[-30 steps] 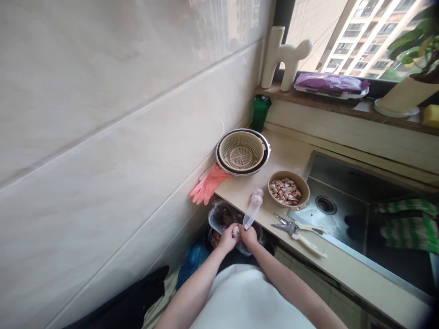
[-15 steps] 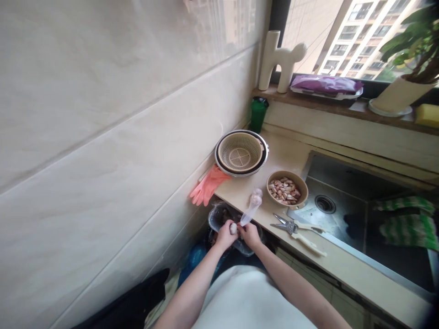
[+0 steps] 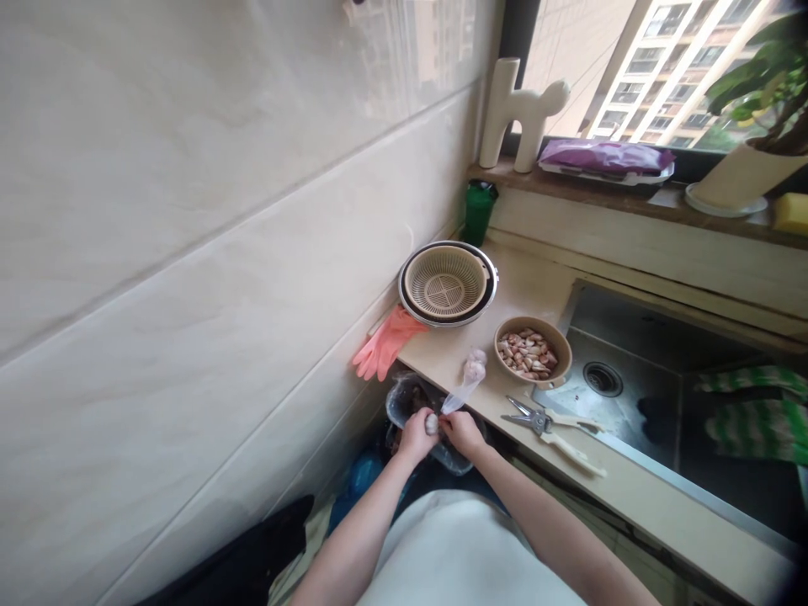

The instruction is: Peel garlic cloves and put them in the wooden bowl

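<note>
My left hand (image 3: pixel 415 436) is wrapped round a whitish garlic bulb (image 3: pixel 432 423), over the lined trash bin (image 3: pixel 399 402). Close on its right is my right hand (image 3: pixel 462 433), fingertips pinched together beside the bulb; what they hold, if anything, is too small to make out. A white mesh bag (image 3: pixel 464 392) with garlic bulbs (image 3: pixel 475 368) inside lies on the counter, its loose end hanging over the edge just behind my right fingers. To the right, a tan bowl (image 3: pixel 566 360) holds many pinkish garlic cloves (image 3: pixel 527 353).
Scissors (image 3: pixel 543 421) with white handles lie spread near the counter's front edge, beside the sink (image 3: pixel 637 370). A beige colander (image 3: pixel 445 286) sits in a larger basin by the wall, with pink rubber gloves (image 3: pixel 385 343) draped over the counter edge below it.
The view has shifted slightly, moving everything a little to the right. My right fingertips have come a bit closer to the garlic bulb, which stays in my left hand.
</note>
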Available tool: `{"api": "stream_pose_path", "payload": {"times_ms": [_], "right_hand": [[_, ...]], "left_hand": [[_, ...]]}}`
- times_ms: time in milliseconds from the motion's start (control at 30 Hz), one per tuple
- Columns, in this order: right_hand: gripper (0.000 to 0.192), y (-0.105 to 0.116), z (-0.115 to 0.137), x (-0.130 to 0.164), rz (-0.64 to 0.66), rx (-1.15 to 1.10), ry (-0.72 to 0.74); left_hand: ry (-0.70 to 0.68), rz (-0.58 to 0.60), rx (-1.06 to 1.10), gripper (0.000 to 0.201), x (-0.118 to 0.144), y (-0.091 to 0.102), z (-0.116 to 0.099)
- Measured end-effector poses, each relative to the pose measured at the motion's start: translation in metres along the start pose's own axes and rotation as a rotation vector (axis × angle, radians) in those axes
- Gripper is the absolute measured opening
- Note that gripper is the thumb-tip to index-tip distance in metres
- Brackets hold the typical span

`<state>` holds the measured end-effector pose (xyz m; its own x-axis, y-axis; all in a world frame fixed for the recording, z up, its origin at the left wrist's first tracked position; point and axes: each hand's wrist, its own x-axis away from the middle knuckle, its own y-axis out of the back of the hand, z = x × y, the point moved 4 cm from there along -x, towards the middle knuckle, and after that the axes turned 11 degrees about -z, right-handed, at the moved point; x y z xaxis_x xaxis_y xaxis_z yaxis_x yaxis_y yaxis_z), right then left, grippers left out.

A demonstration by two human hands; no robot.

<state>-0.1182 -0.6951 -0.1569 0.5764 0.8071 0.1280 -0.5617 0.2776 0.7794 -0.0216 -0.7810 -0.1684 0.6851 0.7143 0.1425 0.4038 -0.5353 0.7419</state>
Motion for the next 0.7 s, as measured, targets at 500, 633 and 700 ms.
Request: {"api": "stream_pose_path", "payload": {"times_ms": [500, 633, 700], "right_hand": [[0.020, -0.007, -0.009, 0.008, -0.065, -0.057, -0.063], [0.027, -0.014, -0.015, 0.010, -0.089, -0.196, -0.070], [0.031, -0.018, -0.018, 0.010, -0.091, -0.247, -0.082]], "left_hand": [[0.050, 0.027, 0.092, 0.045, 0.005, 0.001, -0.002], [0.122, 0.000, 0.228, 0.047, 0.004, -0.007, 0.010], [0.211, -0.021, 0.373, 0.046, 0.005, -0.013, 0.015]]}}
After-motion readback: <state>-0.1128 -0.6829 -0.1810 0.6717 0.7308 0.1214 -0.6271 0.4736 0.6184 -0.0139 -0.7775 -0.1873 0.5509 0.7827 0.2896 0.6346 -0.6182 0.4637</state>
